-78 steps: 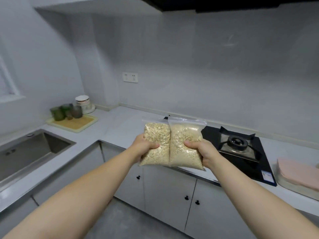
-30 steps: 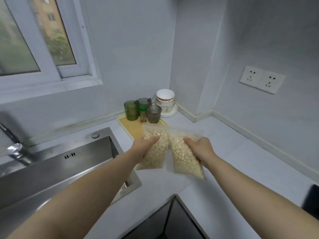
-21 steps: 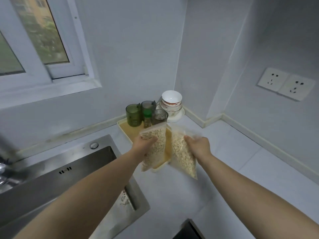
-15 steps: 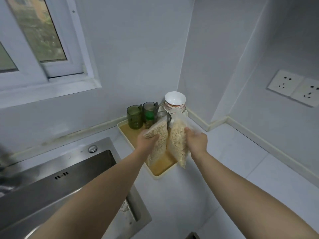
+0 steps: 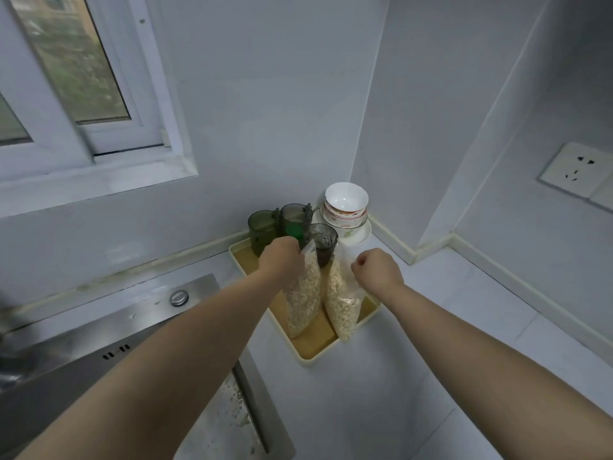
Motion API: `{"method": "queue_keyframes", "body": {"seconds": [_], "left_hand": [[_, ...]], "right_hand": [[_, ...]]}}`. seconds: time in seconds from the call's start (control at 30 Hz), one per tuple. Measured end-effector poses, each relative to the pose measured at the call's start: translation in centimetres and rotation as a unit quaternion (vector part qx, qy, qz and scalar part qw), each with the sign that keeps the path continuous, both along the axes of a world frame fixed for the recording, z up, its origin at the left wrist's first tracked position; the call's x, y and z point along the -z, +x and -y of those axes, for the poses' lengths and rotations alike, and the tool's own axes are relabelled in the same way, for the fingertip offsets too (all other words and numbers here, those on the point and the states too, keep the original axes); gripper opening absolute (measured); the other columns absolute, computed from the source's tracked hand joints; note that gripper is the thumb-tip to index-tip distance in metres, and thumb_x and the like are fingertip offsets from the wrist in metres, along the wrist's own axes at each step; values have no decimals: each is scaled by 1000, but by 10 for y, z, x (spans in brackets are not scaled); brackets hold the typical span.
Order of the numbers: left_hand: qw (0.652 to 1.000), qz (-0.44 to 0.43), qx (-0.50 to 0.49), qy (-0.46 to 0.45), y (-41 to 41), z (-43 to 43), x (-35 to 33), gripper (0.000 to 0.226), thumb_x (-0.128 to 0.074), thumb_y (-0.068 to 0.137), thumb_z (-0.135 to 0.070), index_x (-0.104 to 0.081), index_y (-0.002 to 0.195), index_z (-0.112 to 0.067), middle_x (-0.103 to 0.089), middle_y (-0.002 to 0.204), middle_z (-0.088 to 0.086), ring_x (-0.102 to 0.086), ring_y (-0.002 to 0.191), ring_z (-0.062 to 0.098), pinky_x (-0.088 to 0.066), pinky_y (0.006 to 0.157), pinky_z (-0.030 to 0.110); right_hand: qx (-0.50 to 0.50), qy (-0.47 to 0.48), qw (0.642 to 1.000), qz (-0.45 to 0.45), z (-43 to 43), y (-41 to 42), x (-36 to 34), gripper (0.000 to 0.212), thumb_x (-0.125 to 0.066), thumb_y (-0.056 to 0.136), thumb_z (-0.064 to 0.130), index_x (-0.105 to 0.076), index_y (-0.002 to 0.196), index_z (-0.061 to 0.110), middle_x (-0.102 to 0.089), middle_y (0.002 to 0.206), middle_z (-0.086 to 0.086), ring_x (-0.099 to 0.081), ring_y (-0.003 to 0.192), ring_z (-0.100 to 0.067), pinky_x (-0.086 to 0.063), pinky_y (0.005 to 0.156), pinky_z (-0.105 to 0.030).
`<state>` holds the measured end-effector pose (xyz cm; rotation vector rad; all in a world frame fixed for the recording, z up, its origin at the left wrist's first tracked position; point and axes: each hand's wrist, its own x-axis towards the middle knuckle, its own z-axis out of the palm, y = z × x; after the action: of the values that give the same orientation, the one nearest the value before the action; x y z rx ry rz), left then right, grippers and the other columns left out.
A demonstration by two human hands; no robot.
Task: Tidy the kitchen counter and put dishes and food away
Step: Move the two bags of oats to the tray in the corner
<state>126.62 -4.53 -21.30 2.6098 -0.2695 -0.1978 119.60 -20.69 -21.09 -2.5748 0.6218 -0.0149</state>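
A white surface (image 5: 414,327) runs into the corner of a pale-walled kitchen. A steel sink (image 5: 83,353) is set into it on the left, below a white-framed window (image 5: 83,61), and a wall socket (image 5: 577,174) sits on the right-hand wall. A cream tray (image 5: 318,360) with a wood-toned floor lies on the surface between the sink and the corner. At its far end stand two green glasses (image 5: 262,227) side by side, with a grey glass (image 5: 323,240) just to their right. Beyond the tray, tight in the corner, a stack of white bowls (image 5: 346,204) rests on a white plate (image 5: 360,235).

Both bare arms reach out over the tray. The left grip (image 5: 282,257) is curled closed around the top of the left bag of oats (image 5: 303,293). This bag stands nearly upright, leaning a little, with its bottom on the tray floor. The right grip (image 5: 378,268) is clenched with its knuckles up, its fingers pinching the clear upper edge of the right bag of oats (image 5: 341,300). That bag stands just beside the first, its bottom down near the tray's front right rim. The two bags are close together, and whether they touch cannot be told. The top of the left bag comes up in front of the grey glass.
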Motion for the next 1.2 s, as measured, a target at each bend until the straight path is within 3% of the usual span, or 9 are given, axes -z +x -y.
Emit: {"method": "queue_keyframes", "body": {"seconds": [0.17,0.3,0.43,0.57,0.63,0.7,0.8,0.97,1.2], "left_hand": [[992,-83,-63,-69,14,-14,-6,13,-46,94,-11,-57,91,-7,-54,77,4,-52,66,16,-42,55,23],[978,-124,-127,-114,30,-35,-10,24,-40,97,-10,-58,109,1,-62,99,17,-57,77,25,-48,59,28],[948,-130,-195,-215,44,-46,-10,32,-41,94,-3,-55,119,10,-61,117,26,-62,84,31,-54,57,33],[909,-174,-278,-256,52,-49,-11,12,-44,97,-3,-55,101,1,-59,116,25,-64,99,36,-58,75,37],[894,-175,-298,-285,58,-51,-11,21,-43,97,-3,-52,116,-1,-55,118,24,-61,100,37,-56,72,35],[894,-164,-298,-293,63,-54,-10,33,-43,97,-3,-46,130,1,-53,119,24,-59,101,38,-54,70,35],[901,-142,-302,-278,66,-59,-7,34,-43,98,-6,-44,132,1,-52,119,22,-57,95,34,-57,74,38],[897,-142,-308,-282,70,-61,-2,34,-46,97,-10,-46,131,-3,-52,115,19,-54,74,26,-57,60,34],[876,-178,-311,-322,76,-52,-8,22,-47,97,-9,-51,117,0,-55,101,20,-63,91,36,-59,75,45]], "right_hand": [[-52,-16,998,-25,-3,15,-6,33,-49,89,13,-48,55,14,-51,60,-4,-57,64,-24,-42,56,-28],[-86,-3,995,-42,-9,28,-10,31,-48,84,6,-45,55,16,-48,59,-2,-51,58,-18,-34,47,-21],[-127,20,989,-70,-15,42,-7,24,-51,84,6,-53,61,14,-54,68,-6,-53,60,-17,-39,48,-19],[-166,35,984,-59,-22,53,-3,27,-55,88,10,-54,61,15,-55,70,-6,-53,65,-17,-44,57,-22],[-177,35,983,-45,-27,59,-3,27,-55,89,12,-54,62,14,-54,69,-5,-52,65,-17,-45,60,-25],[-182,33,982,-32,-32,68,-2,22,-55,90,14,-58,68,10,-55,71,-7,-52,66,-17,-46,62,-28],[-195,31,980,-4,-47,82,-3,20,-55,92,15,-62,74,9,-55,72,-6,-51,66,-16,-43,60,-26],[-200,11,977,78,-70,107,-7,21,-50,94,17,-65,83,7,-58,76,-3,-53,72,-16,-41,61,-25],[-231,-24,972,22,-78,129,-3,18,-50,94,18,-64,87,8,-65,90,-9,-61,83,-24,-51,76,-37]]}}
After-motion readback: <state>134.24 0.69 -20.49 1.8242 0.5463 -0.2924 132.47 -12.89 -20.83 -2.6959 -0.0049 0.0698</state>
